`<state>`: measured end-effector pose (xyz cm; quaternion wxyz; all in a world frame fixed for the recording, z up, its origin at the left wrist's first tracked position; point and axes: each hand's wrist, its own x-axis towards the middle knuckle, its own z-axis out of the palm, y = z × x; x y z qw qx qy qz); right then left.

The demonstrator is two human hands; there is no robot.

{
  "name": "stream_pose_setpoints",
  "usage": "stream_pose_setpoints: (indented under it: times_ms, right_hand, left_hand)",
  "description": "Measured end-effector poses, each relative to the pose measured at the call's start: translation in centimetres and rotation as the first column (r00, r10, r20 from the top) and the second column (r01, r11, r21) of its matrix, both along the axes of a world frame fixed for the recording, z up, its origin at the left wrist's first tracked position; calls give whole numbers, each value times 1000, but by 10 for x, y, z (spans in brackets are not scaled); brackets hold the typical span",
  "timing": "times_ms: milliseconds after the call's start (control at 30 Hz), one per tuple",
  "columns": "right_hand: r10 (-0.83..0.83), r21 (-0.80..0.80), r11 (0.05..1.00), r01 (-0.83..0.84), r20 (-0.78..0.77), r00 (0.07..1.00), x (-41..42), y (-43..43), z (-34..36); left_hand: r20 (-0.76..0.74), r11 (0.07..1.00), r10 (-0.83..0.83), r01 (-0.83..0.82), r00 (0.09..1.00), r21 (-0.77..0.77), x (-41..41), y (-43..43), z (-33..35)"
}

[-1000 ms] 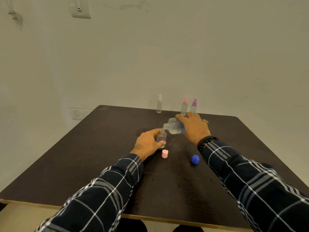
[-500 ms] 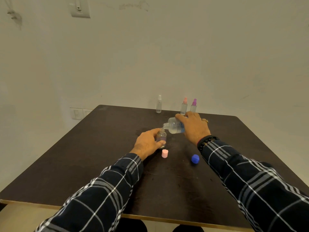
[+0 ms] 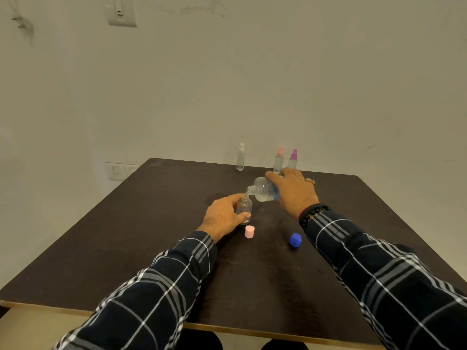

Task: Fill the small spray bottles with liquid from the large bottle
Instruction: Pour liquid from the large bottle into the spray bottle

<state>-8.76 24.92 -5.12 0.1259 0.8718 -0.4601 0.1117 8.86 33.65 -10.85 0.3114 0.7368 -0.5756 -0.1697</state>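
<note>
Head view. Clock refs on the worktop (image 3: 151,236), 12 = far edge at the wall.

Left grip (image 3: 223,217): bare hand, fingers and thumb curled round the small open bottle (image 3: 244,207), thumb low on the near side. Bottle upright, base on the worktop, just past centre toward 12. No spray top on it.

Right grip (image 3: 294,192): hand wrapped over the large bottle (image 3: 264,192) from above. Bottle held nearly level in the air, neck pointing to 9, uncapped mouth right at the small bottle's mouth. Touching or just off, can't tell. Clear liquid pooled along its lower side. Can't tell if a stream is running. Small bottle's fill level not readable.

Pink cap (image 3: 249,231): standing on the worktop just at 5 of the small bottle, near the left thumb, not touching. Blue cap (image 3: 295,240): at 4, further out, below the right wrist, apart from the pink one.

Far edge: three spray bottles upright. White-topped bottle (image 3: 240,157) at 12. Pink-topped bottle (image 3: 278,161) and purple-topped bottle (image 3: 293,160) side by side at 1, right behind the right grip, lower ends partly hidden by it.

Right wrist: dark bead bracelet (image 3: 313,210), ring (image 3: 310,181) on one finger. Both arms in dark plaid sleeves (image 3: 161,299). Wall: switch plate (image 3: 121,12) high at 11, socket plate (image 3: 117,171) low at 10 by the worktop corner.
</note>
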Motion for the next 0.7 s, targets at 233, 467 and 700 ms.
stream_pose_setpoints:
  times_ms: [233,467,700]
  right_hand:
    - [0,7,1000,0,-1,1000,1,1,0]
    - [-4,12,1000,4,-2,1000,0,1,0]
    - [-6,-8,1000,6,-3,1000,0,1,0]
  left_hand:
    - [1,1000,2,-2,1000,0,0,0,0]
    - [-11,1000,4,-4,1000,5,-1,1,1]
    - [-20,1000,4,-3,1000,16,-2,1,1]
